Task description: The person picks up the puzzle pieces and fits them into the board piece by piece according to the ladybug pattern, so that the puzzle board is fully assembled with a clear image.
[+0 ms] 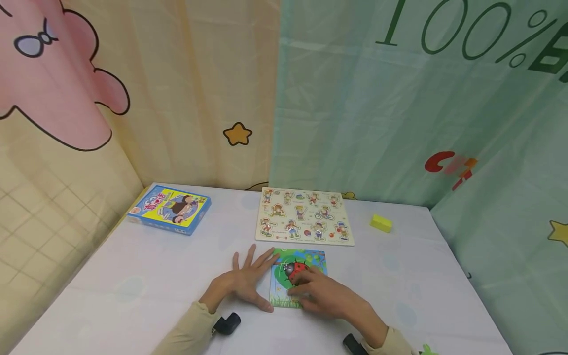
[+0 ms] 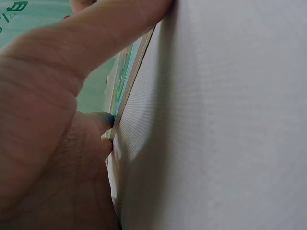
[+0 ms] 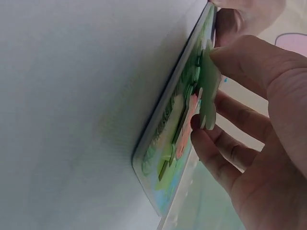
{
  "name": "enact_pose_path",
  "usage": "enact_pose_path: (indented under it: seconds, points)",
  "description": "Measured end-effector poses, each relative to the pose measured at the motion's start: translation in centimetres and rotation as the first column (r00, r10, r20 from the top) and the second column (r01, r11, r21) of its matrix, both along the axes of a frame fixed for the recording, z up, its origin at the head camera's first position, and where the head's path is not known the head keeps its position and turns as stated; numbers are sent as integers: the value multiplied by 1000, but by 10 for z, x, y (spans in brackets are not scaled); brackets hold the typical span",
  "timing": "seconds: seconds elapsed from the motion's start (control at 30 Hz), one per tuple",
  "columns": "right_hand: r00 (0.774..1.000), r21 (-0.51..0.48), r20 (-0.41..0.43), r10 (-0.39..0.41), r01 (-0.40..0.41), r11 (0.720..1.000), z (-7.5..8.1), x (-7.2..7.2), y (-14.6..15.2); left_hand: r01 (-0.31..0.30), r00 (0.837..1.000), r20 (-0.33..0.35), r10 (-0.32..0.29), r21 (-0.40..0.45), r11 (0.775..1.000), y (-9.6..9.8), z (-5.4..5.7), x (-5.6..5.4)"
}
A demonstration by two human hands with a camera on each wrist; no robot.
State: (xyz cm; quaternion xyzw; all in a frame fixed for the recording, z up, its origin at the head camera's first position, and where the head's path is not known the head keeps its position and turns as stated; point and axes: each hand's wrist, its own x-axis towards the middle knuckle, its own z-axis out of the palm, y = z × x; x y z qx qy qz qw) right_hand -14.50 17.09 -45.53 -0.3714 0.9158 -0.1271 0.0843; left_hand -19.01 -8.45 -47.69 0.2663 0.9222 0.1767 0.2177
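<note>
A small square puzzle board [image 1: 278, 296] with a ladybug picture [image 1: 293, 269] lies on the table in front of the person. The left hand [image 1: 246, 281] rests spread at its left side, with fingertips on the upper left edge and the thumb by the lower left corner. Over the board's lower right part, the right hand [image 1: 328, 295] pinches a thin green puzzle piece [image 3: 208, 88] between thumb and fingers. That piece stands tilted above the board in the right wrist view; the head view mostly hides it. Other pieces [image 3: 184, 127] sit raised or loose on the board, partly covered by the hand.
Behind the ladybug board lies a larger wooden peg board [image 1: 303, 217] with sports figures. A blue and yellow box [image 1: 170, 209] is at the back left, a yellow block [image 1: 381, 223] at the back right. Curtains [image 1: 355, 123] close off the table's back and sides.
</note>
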Motion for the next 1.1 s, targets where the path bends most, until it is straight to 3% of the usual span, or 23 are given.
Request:
enact_pose_path:
  seconds: [0.27,0.4,0.77,1.1]
  points:
    - [999,54,-43,31,-28,998,1,3,-6,16,1000,15,-16,39,999,-3,-3,0]
    - [998,72,-63,11,-6,997,1,7,-10,18,1000,15,-19,54,998,-5,-4,0]
    - [987,68,-159,-27,38,997,-8,10,-8,3,1000,-3,-3,15,1000,-1,3,4]
    - [960,166,-275,52,-6,986,-4,23,-4,9,1000,-13,-8,27,1000,-1,4,5]
